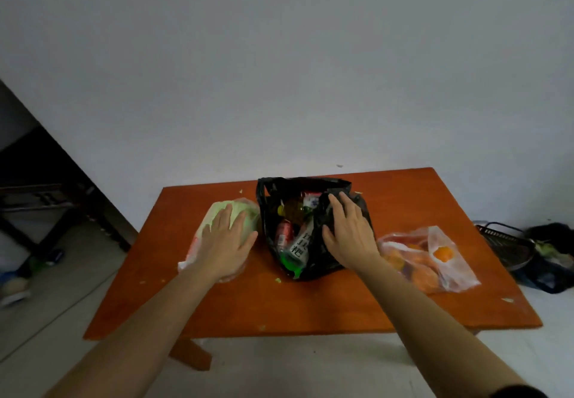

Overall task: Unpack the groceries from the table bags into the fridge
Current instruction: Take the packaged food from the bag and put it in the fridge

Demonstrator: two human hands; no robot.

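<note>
Three bags lie on a low orange-brown wooden table point(326, 301). A clear bag holding a pale green cabbage point(217, 214) is at the left, and my left hand point(225, 237) rests flat on it with straight fingers. In the middle stands an open black plastic bag point(279, 189) with bottles, a red can and packets showing inside. My right hand point(348, 230) lies on the black bag's right side, fingers spread over the plastic. A clear bag of orange fruit point(435, 258) lies at the right, untouched. No fridge is in view.
A white wall stands right behind the table. Dark furniture point(46, 199) is at the left, with small objects on the floor below it. A dark wire basket point(506, 245) and a dark bag sit on the floor at the right. Small scraps dot the tabletop.
</note>
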